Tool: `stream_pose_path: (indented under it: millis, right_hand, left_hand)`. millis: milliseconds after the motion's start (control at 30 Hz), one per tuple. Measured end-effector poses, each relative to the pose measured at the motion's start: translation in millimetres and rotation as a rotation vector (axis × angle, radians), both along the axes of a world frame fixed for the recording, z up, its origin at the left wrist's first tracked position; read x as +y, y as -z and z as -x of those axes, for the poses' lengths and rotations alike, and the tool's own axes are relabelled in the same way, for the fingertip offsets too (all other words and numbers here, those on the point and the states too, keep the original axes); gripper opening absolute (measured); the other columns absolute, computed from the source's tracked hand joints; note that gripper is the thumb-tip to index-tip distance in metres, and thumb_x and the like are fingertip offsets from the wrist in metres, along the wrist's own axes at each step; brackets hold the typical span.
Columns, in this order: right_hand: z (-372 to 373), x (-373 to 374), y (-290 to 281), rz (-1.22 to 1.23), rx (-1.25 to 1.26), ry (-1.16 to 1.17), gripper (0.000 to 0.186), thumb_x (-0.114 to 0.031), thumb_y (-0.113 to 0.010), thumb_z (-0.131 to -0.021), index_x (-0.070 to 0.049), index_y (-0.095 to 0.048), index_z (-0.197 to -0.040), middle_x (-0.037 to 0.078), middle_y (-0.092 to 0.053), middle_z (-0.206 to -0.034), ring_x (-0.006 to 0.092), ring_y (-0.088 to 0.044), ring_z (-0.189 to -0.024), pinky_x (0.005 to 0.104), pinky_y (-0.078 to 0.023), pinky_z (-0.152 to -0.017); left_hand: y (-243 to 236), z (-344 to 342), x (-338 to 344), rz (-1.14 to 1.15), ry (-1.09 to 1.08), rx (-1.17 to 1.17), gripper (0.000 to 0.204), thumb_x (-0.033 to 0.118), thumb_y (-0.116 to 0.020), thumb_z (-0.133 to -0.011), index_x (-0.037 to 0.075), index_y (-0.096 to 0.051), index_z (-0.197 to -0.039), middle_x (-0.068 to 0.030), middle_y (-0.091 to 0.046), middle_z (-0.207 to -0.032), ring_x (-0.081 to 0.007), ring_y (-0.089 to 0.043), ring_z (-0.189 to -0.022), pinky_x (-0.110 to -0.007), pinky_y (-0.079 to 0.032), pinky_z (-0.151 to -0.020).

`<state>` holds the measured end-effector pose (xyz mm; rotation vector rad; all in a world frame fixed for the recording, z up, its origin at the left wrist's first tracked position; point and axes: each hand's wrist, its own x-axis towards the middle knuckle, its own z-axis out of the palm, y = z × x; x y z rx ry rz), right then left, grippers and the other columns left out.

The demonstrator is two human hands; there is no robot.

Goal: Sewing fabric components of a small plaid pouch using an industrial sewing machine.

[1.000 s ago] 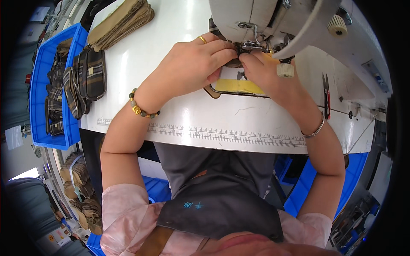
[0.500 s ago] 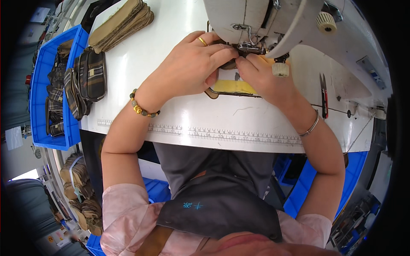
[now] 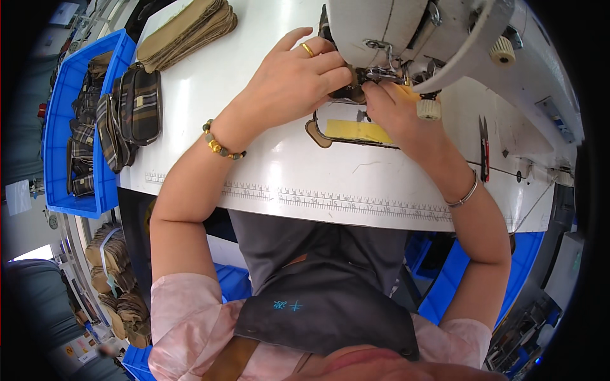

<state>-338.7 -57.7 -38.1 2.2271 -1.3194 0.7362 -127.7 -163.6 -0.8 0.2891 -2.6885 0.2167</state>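
My left hand (image 3: 302, 82) is beside the sewing machine's presser foot and needle area (image 3: 381, 73), its fingers curled over a dark fabric piece (image 3: 345, 94); its index finger is raised a little. My right hand (image 3: 397, 114), fingers pinched at the same piece just right of it, sits partly under the machine's head (image 3: 362, 25). How much of the piece each hand grips is largely hidden. Below the fingers lies the machine's bed with a yellow strip (image 3: 356, 132).
Plaid pouches (image 3: 140, 105) lie beside a blue bin (image 3: 108, 200) of more pouches at left. Tan fabric pieces (image 3: 184, 32) are stacked at back left. Red-handled scissors (image 3: 484, 152) lie right on the white table (image 3: 286, 165). Another blue bin (image 3: 508, 267) is below at right.
My left hand has moved up toward the back of the machine, its fingers lifting somewhat. My right hand stays at the fabric, shifted only slightly.
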Motion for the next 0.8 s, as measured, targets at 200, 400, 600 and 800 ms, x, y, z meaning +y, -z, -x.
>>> stream_pose_path:
  millis: [200,400,600,800]
  right_hand:
    - [2,1,3,-0.001,-0.012,-0.006,0.021,-0.005,-0.073,-0.075,-0.008,-0.06,-0.092,-0.002,-0.06,-0.082,0.0165,-0.064,-0.065,0.0256,-0.051,-0.055]
    - [-2,6,-4,-0.071,0.006,0.055,0.017,-0.019,-0.075,-0.082,-0.013,-0.068,-0.096,-0.001,-0.063,-0.083,0.0163,-0.066,-0.07,0.0304,-0.053,-0.06]
    - [-2,5,0,-0.03,0.025,0.027,0.015,-0.012,-0.071,-0.078,-0.01,-0.065,-0.091,-0.001,-0.06,-0.078,0.0161,-0.065,-0.067,0.0287,-0.051,-0.055]
    - [-3,3,6,-0.14,-0.092,-0.081,0.011,-0.005,-0.066,-0.073,-0.009,-0.06,-0.081,0.001,-0.055,-0.071,0.0174,-0.062,-0.062,0.0301,-0.049,-0.052]
  left_hand:
    - [5,2,-1,-0.07,0.021,0.015,0.031,0.012,-0.079,-0.069,0.018,-0.067,-0.098,0.0068,-0.066,-0.1,-0.017,-0.061,-0.109,-0.043,-0.042,-0.109]
    - [10,2,-3,-0.079,0.103,0.075,0.034,0.014,-0.082,-0.065,0.02,-0.069,-0.096,0.0075,-0.066,-0.099,-0.0161,-0.062,-0.105,-0.043,-0.041,-0.11]
    - [12,2,-3,-0.081,0.109,0.121,0.029,0.014,-0.08,-0.068,0.021,-0.072,-0.095,0.0086,-0.065,-0.096,-0.0149,-0.062,-0.104,-0.042,-0.041,-0.11]
    - [10,3,-2,-0.058,0.145,0.128,0.018,0.013,-0.073,-0.075,0.023,-0.074,-0.091,0.0095,-0.062,-0.089,-0.0124,-0.061,-0.101,-0.043,-0.04,-0.111]
